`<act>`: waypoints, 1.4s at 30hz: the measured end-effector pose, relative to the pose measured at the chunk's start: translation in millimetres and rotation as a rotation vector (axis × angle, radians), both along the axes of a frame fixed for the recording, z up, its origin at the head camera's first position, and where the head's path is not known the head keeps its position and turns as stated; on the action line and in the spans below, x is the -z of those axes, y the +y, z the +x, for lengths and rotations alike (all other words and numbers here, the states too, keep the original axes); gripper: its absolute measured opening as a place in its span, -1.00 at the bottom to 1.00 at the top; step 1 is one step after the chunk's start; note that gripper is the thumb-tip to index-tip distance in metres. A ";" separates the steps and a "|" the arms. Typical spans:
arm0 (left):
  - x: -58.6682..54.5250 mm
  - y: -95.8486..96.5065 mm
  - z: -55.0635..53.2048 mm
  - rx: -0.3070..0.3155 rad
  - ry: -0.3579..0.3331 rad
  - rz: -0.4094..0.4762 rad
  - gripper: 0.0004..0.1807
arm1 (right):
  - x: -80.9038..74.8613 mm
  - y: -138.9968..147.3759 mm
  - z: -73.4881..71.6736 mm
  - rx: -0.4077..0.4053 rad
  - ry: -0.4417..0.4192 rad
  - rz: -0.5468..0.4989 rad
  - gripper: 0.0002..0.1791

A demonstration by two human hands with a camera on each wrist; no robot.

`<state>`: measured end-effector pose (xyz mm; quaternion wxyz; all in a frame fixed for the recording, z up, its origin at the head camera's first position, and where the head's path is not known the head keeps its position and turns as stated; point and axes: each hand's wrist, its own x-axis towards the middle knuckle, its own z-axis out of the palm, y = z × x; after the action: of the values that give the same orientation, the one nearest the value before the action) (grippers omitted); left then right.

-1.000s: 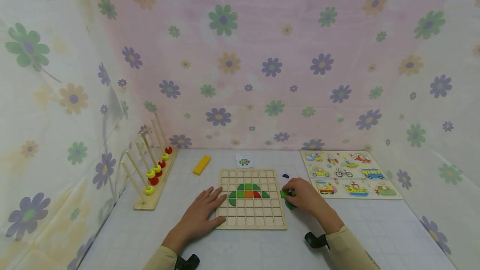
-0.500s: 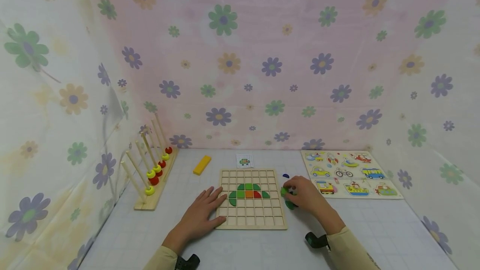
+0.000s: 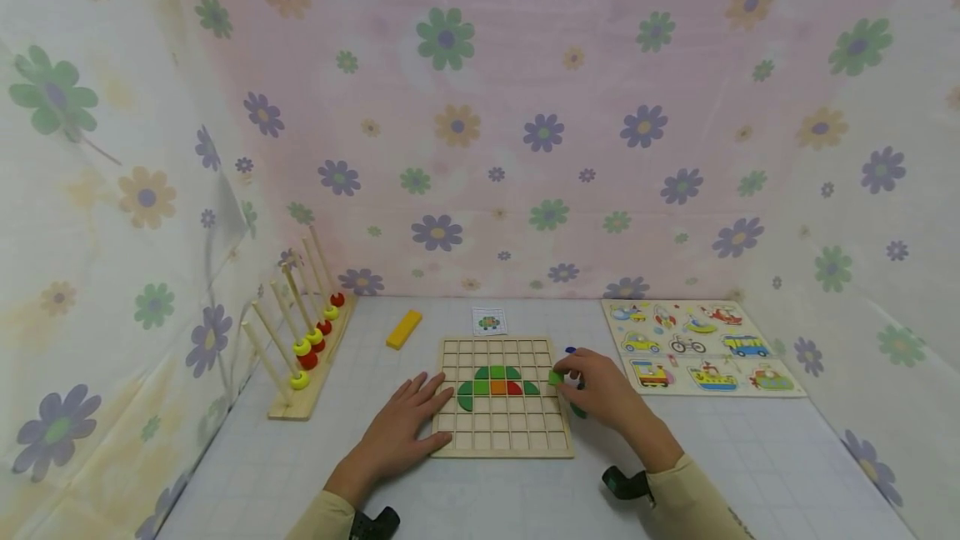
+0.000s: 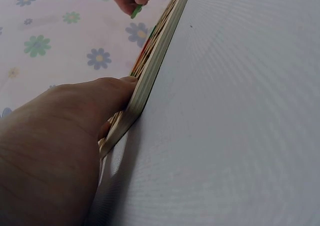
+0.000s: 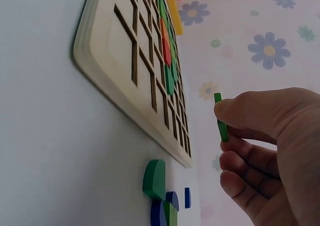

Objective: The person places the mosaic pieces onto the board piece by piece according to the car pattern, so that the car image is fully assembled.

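Note:
A wooden grid board (image 3: 501, 440) lies on the table with green, orange and red tiles set in its upper middle cells. My left hand (image 3: 397, 427) rests at the board's left edge, fingers spread over the rim; the left wrist view shows the thumb (image 4: 117, 92) against that edge. Between thumb and fingers my right hand (image 3: 611, 390) pinches a thin green tile (image 5: 221, 117), held above the table by the board's right edge. Beneath that hand lie loose pieces: a dark green quarter-round tile (image 5: 155, 180), a blue tile (image 5: 158, 213) and others.
A small picture card (image 3: 489, 322) and a yellow bar (image 3: 404, 330) lie behind the board. On the left stands a wooden peg rack (image 3: 298, 401) with red and yellow beads. A picture puzzle board (image 3: 701, 357) lies at the back right.
The right hand has lifted the green tile from the loose pieces and moved it slightly left to the board's right edge. The left hand has stayed in place.

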<state>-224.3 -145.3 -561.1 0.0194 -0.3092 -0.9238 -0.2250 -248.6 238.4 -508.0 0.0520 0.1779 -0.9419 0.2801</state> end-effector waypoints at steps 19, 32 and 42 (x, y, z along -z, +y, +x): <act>0.3 -0.5 -1.0 -0.003 -0.011 0.002 -0.19 | -10.8 -29.6 5.7 -0.046 0.023 -0.009 -0.77; 3.4 -1.1 -1.9 -0.002 -0.003 -0.006 -0.19 | -13.4 -48.8 6.5 -0.098 0.068 -0.004 -0.78; 2.2 -1.4 -1.3 0.000 -0.001 0.002 -0.19 | -14.1 -62.7 5.0 -0.143 0.072 -0.021 -0.80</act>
<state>-225.6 -146.7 -563.3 0.0194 -0.3090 -0.9236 -0.2259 -243.6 175.7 -493.9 0.0675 0.2543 -0.9213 0.2864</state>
